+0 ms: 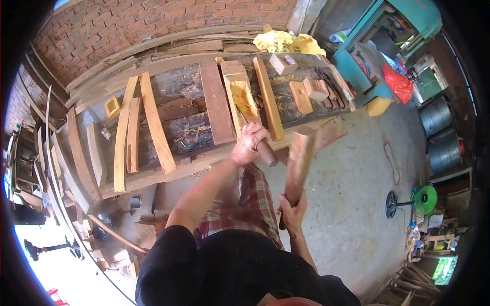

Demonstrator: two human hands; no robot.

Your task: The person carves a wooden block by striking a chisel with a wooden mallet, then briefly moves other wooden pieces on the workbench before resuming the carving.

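My left hand (250,143) is wrapped around a chisel (267,153), its thick wooden handle sticking out toward me. The chisel's thin blade slants onto a wooden block (243,96) whose top is carved into a pale yellow hollow. Off to the right, my right hand (293,211) grips a wooden mallet (301,158) by its narrow end, with the wide head raised beside the chisel handle and apart from it. A reddish-brown board (216,102) lies left of the carved block, and a yellowish wooden bar (268,99) lies to its right.
The workbench (184,81) carries several wood strips (155,122), small wooden blocks (316,88), dark tools (331,92) and shavings. A yellow sack (288,42) lies at the back. On the floor stand a green fan (424,200) and metal drums (443,153).
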